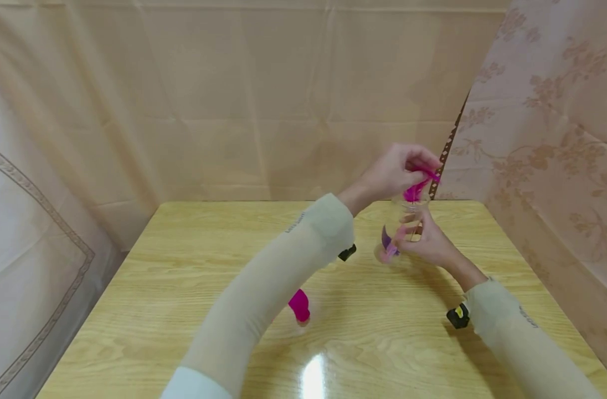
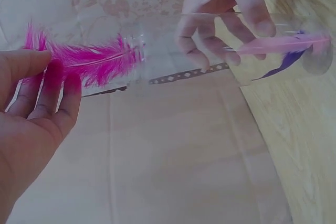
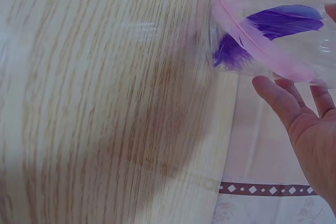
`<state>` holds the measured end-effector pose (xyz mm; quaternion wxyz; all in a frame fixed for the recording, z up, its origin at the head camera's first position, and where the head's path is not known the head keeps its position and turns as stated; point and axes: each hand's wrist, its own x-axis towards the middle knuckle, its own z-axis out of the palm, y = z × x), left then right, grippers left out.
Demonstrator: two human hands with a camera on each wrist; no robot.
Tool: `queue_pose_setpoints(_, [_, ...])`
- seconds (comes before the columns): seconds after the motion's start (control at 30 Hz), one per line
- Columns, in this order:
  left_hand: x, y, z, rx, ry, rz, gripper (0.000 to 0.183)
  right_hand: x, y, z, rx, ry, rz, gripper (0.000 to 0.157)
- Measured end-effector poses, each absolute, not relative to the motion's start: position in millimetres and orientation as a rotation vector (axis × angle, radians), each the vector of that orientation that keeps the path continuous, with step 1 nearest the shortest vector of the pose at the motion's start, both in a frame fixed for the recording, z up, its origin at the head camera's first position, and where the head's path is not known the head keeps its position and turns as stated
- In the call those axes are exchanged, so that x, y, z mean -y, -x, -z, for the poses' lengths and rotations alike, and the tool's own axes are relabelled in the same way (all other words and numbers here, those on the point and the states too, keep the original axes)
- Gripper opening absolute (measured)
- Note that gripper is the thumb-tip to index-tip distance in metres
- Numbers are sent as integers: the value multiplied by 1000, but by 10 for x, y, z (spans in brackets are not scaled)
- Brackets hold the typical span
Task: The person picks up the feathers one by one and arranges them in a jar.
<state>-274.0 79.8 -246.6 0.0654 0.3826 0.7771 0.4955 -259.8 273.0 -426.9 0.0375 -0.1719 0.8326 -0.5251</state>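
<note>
My left hand (image 1: 395,169) pinches a magenta feather (image 2: 97,61) by one end, between thumb and fingers. Its quill points down into the mouth of a tall clear glass jar (image 2: 168,38). Around the jar's side, my right hand (image 1: 435,241) holds it with thumb and fingers spread. Inside, near the bottom, lie a light pink feather (image 3: 257,45) and a purple feather (image 3: 286,19), crossing each other in the right wrist view. The jar stands at the back right of the wooden table (image 1: 209,260).
Another magenta feather (image 1: 299,305) lies near the middle of the table, partly behind my left sleeve (image 1: 263,277). Beige cloth (image 1: 243,100) hangs behind the table, and a flowered curtain (image 1: 557,138) at the right.
</note>
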Motion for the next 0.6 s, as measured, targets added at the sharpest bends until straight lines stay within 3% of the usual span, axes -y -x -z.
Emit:
queue_pose_setpoints(0.3, [-813,2770,2584,-2330,-1055,-1553,22,-2734,2566,4254,-2539,531,1617,72])
queue_pose_setpoints(0.6, [-881,2760,2668,-2339,-1059,-1498,22,-2766,2546,4237,-2525,593,1640,84])
